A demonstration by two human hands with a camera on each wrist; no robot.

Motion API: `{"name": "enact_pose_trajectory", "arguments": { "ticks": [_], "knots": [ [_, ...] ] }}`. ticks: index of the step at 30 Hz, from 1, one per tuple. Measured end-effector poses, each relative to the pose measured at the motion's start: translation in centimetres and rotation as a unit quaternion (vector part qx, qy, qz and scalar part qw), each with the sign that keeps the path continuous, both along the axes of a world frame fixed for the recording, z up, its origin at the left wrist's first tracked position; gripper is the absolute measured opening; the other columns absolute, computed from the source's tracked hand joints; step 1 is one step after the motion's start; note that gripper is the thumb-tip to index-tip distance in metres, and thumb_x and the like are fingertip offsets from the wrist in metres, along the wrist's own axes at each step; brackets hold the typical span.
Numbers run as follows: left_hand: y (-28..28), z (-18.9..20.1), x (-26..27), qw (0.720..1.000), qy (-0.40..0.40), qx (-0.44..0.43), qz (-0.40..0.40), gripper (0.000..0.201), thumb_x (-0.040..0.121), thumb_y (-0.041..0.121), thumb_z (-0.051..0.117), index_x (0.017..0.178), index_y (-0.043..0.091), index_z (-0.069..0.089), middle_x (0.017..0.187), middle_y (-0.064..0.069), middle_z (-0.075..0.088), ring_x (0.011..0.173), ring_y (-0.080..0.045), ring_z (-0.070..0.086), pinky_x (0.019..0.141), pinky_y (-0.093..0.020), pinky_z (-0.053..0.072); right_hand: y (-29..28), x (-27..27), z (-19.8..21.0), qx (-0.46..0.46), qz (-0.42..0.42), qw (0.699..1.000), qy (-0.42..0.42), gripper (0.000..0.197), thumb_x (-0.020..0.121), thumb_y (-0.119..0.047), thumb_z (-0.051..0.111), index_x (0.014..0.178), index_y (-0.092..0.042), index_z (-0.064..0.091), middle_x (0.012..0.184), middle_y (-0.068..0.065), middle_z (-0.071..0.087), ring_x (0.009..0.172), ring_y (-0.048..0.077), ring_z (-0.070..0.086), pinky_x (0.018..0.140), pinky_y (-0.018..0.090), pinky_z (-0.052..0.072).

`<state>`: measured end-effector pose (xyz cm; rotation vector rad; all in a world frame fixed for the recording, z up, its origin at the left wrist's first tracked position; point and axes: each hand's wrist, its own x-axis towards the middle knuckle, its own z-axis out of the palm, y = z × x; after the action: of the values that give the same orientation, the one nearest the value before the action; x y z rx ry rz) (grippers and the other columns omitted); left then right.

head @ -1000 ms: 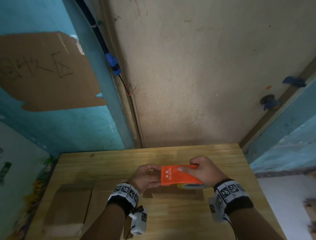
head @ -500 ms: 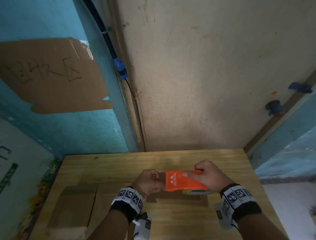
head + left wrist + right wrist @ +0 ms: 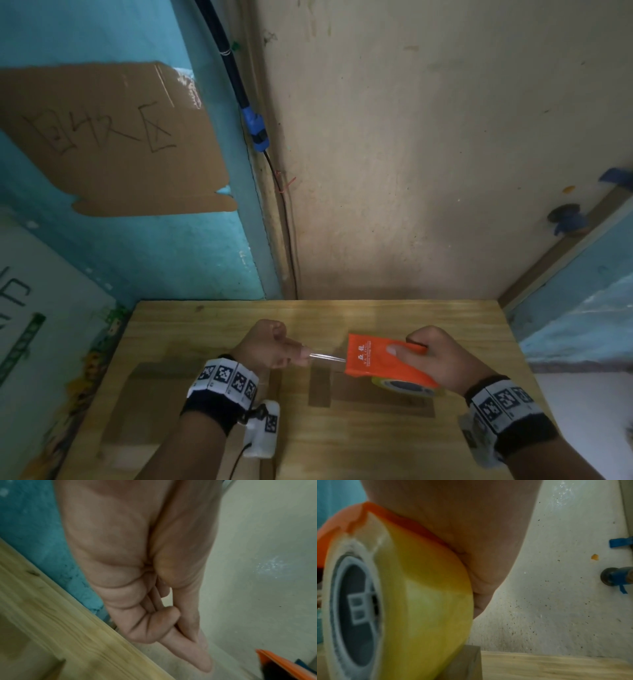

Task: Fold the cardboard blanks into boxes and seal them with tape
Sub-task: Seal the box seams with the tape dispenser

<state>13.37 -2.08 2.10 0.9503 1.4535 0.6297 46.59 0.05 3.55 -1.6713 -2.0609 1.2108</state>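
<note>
My right hand (image 3: 423, 353) grips an orange tape dispenser (image 3: 380, 359) above the wooden table (image 3: 394, 318), thumb on its flat side. A yellowish tape roll (image 3: 412, 588) sits in it, filling the right wrist view. My left hand (image 3: 274, 346) pinches the free end of a clear tape strip (image 3: 327, 358) stretched from the dispenser's edge. In the left wrist view the fingers (image 3: 180, 635) are pressed together and the orange dispenser (image 3: 288, 668) shows at the lower right. Flat cardboard blanks (image 3: 144, 407) lie on the table under and left of my hands.
The table stands against a beige wall (image 3: 428, 154) with a blue wall (image 3: 154, 260) to the left. A cardboard sign (image 3: 113, 144) hangs on the blue wall. A black cable with a blue fitting (image 3: 257, 128) runs down the corner.
My hands were together at the dispenser; now the left has pulled away leftward, drawing out a strip of clear tape. The right hand moved the dispenser slightly rightward.
</note>
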Motion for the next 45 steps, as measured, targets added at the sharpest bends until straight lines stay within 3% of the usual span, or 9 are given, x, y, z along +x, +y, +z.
{"name": "enact_pose_trajectory", "arguments": {
  "ticks": [9,12,15,17,21,26,33,39,45],
  "knots": [
    [-1.6,-5.7,-0.1,0.995,0.048,0.005,0.086,0.049,0.075,-0.004,0.084,0.065,0.018,0.040,0.083,-0.034,0.071,0.078,-0.033,0.077,0.055,-0.028,0.047,0.6,-0.2,-1.2,0.012,0.010,1.000,-0.014,0.067,0.090,-0.068,0.068,0.075,-0.003,0.067,0.074,0.017,0.069,0.062,0.025,0.071,0.059,0.034,0.055],
    [-1.2,-9.4,2.0,0.993,0.087,-0.025,0.075,0.053,0.068,-0.001,0.086,0.063,0.022,0.039,0.066,-0.019,0.059,0.072,-0.041,0.072,0.050,-0.028,0.042,0.5,-0.6,-1.2,0.009,0.014,1.000,-0.025,0.073,0.086,-0.074,0.066,0.076,-0.002,0.066,0.074,0.017,0.067,0.063,0.024,0.070,0.061,0.037,0.056],
    [-0.8,-11.5,4.0,0.982,0.174,-0.056,0.039,0.023,0.075,0.004,0.084,0.087,0.006,0.065,0.084,-0.012,0.071,0.078,-0.026,0.069,0.055,-0.022,0.047,0.3,-2.2,-1.0,0.015,0.024,0.998,-0.061,0.080,0.082,-0.081,0.062,0.078,-0.001,0.065,0.070,0.016,0.061,0.065,0.025,0.068,0.060,0.037,0.053],
    [-0.9,-12.7,5.1,0.977,0.196,-0.074,0.043,0.030,0.080,0.004,0.079,0.104,-0.006,0.064,0.095,-0.021,0.072,0.085,-0.026,0.070,0.060,-0.024,0.052,0.4,-3.2,-0.8,0.009,0.027,0.997,-0.072,0.083,0.079,-0.084,0.062,0.076,-0.001,0.063,0.066,0.014,0.057,0.066,0.028,0.067,0.062,0.042,0.054],
    [-1.1,-14.9,6.4,0.980,0.176,-0.055,0.072,0.021,0.074,-0.006,0.069,0.069,0.008,0.054,0.068,-0.016,0.056,0.068,-0.028,0.059,0.064,-0.040,0.052,0.2,-3.6,-0.7,0.006,0.020,0.997,-0.071,0.067,0.077,-0.084,0.063,0.066,-0.018,0.058,0.063,0.006,0.054,0.061,0.026,0.065,0.055,0.035,0.049],
    [-1.2,-14.4,6.4,0.985,0.073,-0.035,0.153,0.045,0.076,-0.020,0.062,0.069,0.016,0.035,0.062,-0.003,0.042,0.056,-0.018,0.045,0.053,-0.027,0.046,-0.2,-3.6,-0.7,0.009,0.008,0.998,-0.058,0.055,0.084,-0.071,0.071,0.061,-0.025,0.052,0.056,-0.008,0.051,0.049,0.004,0.056,0.053,0.024,0.045],
    [-1.2,-13.8,5.9,0.971,0.061,-0.062,0.221,0.021,0.084,-0.004,0.069,0.082,0.010,0.053,0.078,-0.010,0.065,0.067,-0.020,0.060,0.056,-0.027,0.044,0.2,-3.3,-0.9,0.011,-0.020,0.999,-0.041,0.055,0.086,-0.070,0.071,0.064,-0.020,0.062,0.059,-0.003,0.061,0.055,0.014,0.067,0.055,0.026,0.052],
    [-0.6,-13.5,6.7,0.972,0.091,-0.130,0.175,0.033,0.083,-0.003,0.066,0.112,0.011,0.059,0.097,-0.013,0.072,0.087,-0.026,0.070,0.058,-0.030,0.051,-0.1,-3.0,-1.2,0.009,-0.036,0.999,-0.035,0.066,0.087,-0.068,0.071,0.077,-0.003,0.071,0.070,0.007,0.073,0.060,0.016,0.072,0.063,0.036,0.059],
    [-0.1,-14.2,8.3,0.979,0.086,-0.148,0.111,0.017,0.096,0.007,0.062,0.111,0.007,0.054,0.091,-0.013,0.073,0.063,-0.017,0.062,0.037,-0.020,0.037,0.0,-3.3,-1.1,0.013,-0.028,0.998,-0.048,0.063,0.088,-0.070,0.069,0.078,-0.007,0.073,0.072,0.006,0.073,0.062,0.015,0.072,0.063,0.033,0.059]
  ]
}}
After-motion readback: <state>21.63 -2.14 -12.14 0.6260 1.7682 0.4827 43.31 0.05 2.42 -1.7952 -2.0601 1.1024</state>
